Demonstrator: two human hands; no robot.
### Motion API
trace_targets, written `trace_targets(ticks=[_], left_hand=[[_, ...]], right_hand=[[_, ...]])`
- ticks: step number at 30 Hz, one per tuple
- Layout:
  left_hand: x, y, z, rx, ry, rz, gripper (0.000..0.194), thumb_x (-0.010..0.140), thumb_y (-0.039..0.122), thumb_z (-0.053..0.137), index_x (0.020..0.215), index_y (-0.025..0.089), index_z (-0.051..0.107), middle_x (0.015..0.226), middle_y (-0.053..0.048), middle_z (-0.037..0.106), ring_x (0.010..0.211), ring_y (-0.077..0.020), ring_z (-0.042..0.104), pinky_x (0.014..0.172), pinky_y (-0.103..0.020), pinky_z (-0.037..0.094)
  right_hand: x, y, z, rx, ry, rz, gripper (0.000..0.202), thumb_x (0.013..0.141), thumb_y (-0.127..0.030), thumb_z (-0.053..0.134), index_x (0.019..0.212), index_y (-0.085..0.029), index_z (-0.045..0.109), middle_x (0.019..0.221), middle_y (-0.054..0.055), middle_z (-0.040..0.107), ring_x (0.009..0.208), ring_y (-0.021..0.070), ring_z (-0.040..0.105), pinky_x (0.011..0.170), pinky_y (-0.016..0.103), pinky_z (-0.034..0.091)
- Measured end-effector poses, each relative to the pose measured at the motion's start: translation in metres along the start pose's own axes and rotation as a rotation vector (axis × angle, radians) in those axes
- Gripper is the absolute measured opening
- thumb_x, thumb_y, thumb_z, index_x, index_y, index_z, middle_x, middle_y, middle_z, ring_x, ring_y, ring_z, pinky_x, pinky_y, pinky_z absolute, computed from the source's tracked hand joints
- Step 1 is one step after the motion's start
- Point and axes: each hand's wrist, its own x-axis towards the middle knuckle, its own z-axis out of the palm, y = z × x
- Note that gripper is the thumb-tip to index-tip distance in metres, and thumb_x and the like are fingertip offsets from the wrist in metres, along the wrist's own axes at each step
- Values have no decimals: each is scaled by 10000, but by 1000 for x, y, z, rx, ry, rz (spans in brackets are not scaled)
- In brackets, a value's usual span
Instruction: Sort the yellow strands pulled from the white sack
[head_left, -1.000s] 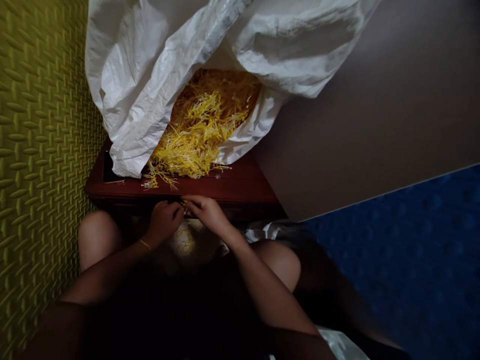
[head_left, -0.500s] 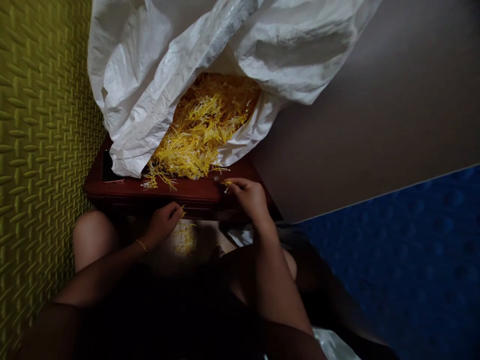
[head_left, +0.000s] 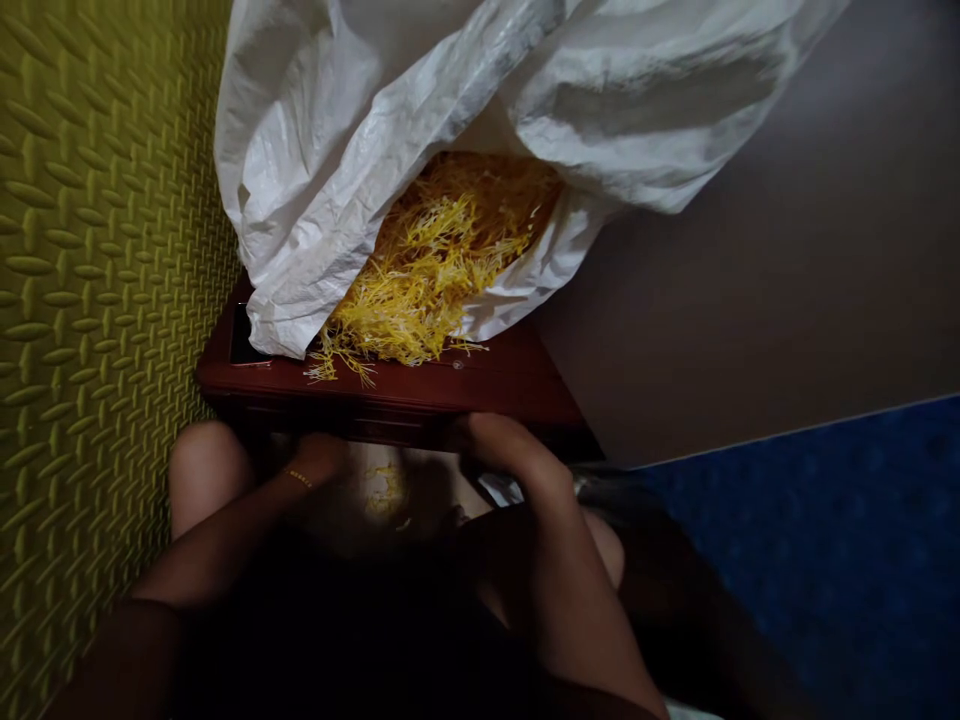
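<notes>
A heap of yellow and white strands (head_left: 420,290) spills from the mouth of a large white sack (head_left: 315,170) onto a dark red table (head_left: 510,375). My left hand (head_left: 324,458) is below the table's front edge, in shadow, its fingers too dark to make out. At the right part of that edge is my right hand (head_left: 487,435), its fingertips hidden in the dark. Whether either hand holds anything does not show. Yellow bits (head_left: 384,485) lie in a lit patch on the floor between my knees.
A dark phone-like object (head_left: 246,340) lies at the table's left end, partly under the sack. Yellow textured matting (head_left: 90,250) rises on the left. A grey-brown panel (head_left: 750,260) stands at right, with a blue surface (head_left: 847,530) beyond its lower edge.
Both hands have moved down to below the tabletop, and the yellow strands seen at their fingertips no longer show. The view has shifted, so the sack and table appear further right.
</notes>
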Motion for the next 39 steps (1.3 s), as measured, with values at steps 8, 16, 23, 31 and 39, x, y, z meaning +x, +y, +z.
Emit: trace_targets(ticks=[8, 16, 23, 31, 39], left_hand=[[0, -4, -14, -48, 62, 75, 298, 808, 332, 456, 843, 143, 684, 874, -149, 682, 823, -252, 636, 735, -342, 453], [9, -3, -24, -826, 253, 100, 289, 829, 311, 422, 897, 146, 649, 857, -70, 690, 744, -145, 607, 703, -267, 459], [2, 17, -26, -1546, 84, 0, 351, 786, 360, 561, 1069, 154, 592, 1094, -112, 635, 792, -113, 618, 712, -244, 493], [6, 32, -15, -1682, 138, 20, 255, 697, 306, 651, 871, 126, 598, 863, -36, 637, 727, -78, 578, 659, -196, 473], [8, 36, -12, -1582, 174, 48, 242, 666, 316, 662, 790, 134, 561, 729, 11, 615, 613, -75, 560, 657, -244, 465]], right_hand=[[43, -83, 29, 57, 529, -183, 293, 814, -403, 526, 954, -170, 634, 907, 118, 611, 868, 232, 553, 760, 320, 413], [54, -82, 41, -1, 482, -201, 175, 840, -196, 448, 734, -180, 586, 781, 79, 580, 777, 197, 523, 705, 291, 385], [15, -78, 35, 66, 438, -283, 153, 841, -218, 449, 751, -194, 571, 772, 60, 557, 766, 186, 515, 708, 287, 380], [-6, -82, 39, 98, 273, -383, 163, 846, -219, 461, 743, -185, 582, 780, 63, 566, 773, 182, 530, 699, 275, 394], [1, -62, 28, 583, 408, -168, 211, 830, -350, 502, 828, -177, 624, 819, 40, 603, 754, 151, 553, 685, 258, 418]])
